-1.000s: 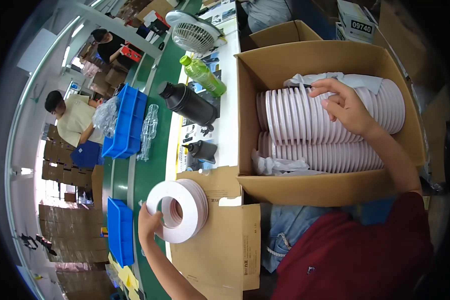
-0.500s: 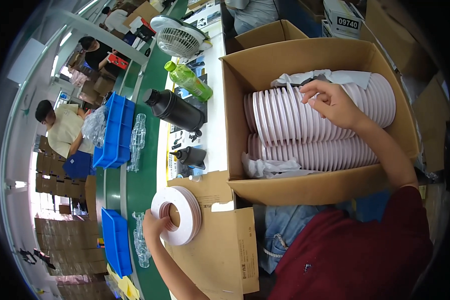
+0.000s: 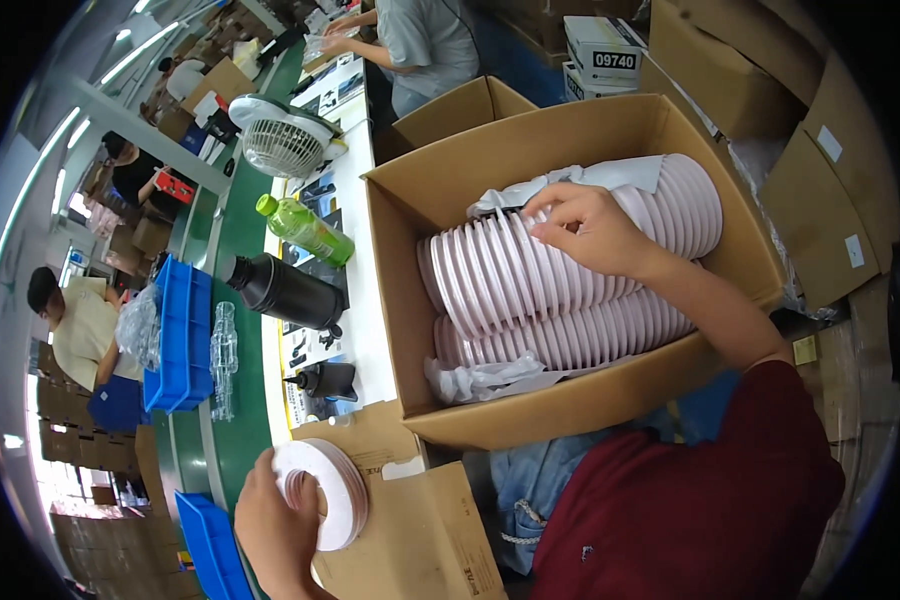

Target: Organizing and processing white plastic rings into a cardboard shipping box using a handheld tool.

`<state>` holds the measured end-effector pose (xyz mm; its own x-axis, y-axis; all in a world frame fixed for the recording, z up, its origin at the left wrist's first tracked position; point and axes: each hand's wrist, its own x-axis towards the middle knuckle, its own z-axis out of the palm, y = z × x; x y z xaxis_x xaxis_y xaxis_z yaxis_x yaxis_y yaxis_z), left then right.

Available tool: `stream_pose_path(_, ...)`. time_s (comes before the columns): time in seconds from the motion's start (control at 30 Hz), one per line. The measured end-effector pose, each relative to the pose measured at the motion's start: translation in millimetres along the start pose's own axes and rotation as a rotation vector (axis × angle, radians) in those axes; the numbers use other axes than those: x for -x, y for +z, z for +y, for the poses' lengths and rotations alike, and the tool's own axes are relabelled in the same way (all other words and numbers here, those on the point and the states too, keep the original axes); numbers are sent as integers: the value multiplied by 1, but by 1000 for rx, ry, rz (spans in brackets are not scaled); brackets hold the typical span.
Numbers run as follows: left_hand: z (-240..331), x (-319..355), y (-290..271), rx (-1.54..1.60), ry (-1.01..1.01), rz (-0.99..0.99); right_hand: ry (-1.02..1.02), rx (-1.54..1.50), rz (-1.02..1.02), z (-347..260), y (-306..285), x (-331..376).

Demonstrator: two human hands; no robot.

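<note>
My left hand (image 3: 275, 525) grips a short stack of flat white rings (image 3: 340, 495) on the cardboard at the table's edge. Its thumb is in the centre hole, with the fingers round the outer rim. My right hand (image 3: 595, 230) is over an open cardboard box (image 3: 570, 425), its fingers loosely bent and apart at the top of the upper row of white discs (image 3: 490, 275). Whether the fingertips touch a disc is hard to tell. A second row of discs (image 3: 560, 335) lies beside it, and thin white wrapping (image 3: 485, 380) is tucked against the box wall.
Beyond the rings stand a small black bottle (image 3: 325, 380), a large black bottle (image 3: 288, 292), a green drink bottle (image 3: 308, 230) and a fan (image 3: 280, 140). A green conveyor (image 3: 245, 330) runs alongside with blue bins (image 3: 182, 340). Co-workers are farther off.
My view has shifted, so the box and table sit lower and farther left. My left hand has closed farther round the ring stack. My right hand stays over the discs.
</note>
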<state>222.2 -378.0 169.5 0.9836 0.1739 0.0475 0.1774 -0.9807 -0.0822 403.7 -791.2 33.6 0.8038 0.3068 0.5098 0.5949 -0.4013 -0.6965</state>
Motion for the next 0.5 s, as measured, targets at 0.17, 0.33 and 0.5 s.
stream_pose_path(0.17, 113, -62, 4, 470, 679, -254, 16, 125, 52, -7, -1, 1)
stream_pose_path(0.33, 174, -173, 101, 463, 579, -208, -57, 237, -28, 10, 14, 5)
stream_pose_path(0.5, 192, -211, 157, 559, 229, -372, 74, 141, -132, -5, 14, 11)
